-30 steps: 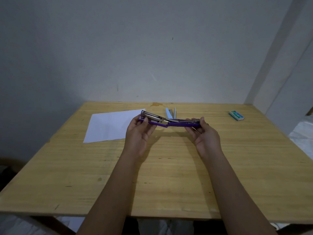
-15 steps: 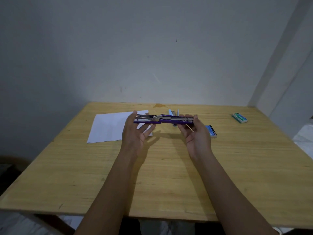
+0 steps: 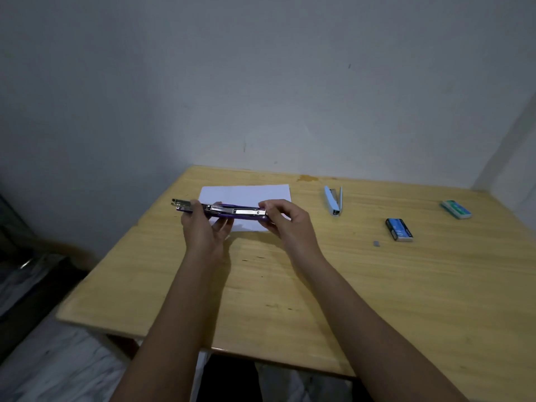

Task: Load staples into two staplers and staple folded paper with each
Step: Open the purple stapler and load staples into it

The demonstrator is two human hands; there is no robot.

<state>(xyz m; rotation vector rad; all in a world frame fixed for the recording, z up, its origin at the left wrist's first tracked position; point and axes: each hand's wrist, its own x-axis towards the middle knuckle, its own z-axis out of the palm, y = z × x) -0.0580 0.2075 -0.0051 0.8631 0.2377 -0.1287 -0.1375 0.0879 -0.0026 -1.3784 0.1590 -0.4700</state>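
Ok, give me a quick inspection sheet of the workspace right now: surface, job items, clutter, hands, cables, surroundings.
Surface: light wooden table, grain marks, things only on its far half.
Job's things: purple metal stapler opened out flat, held above the table; white paper sheet lying flat behind it; pale blue stapler on the table further right; blue staple box; green staple box near the far right corner.
Clutter: small grey scrap beside the blue staple box.
Hands: left hand and right hand each grip one end of the purple metal stapler.
Cables: nothing seen.
Surroundings: grey wall behind; pale floor lower left.
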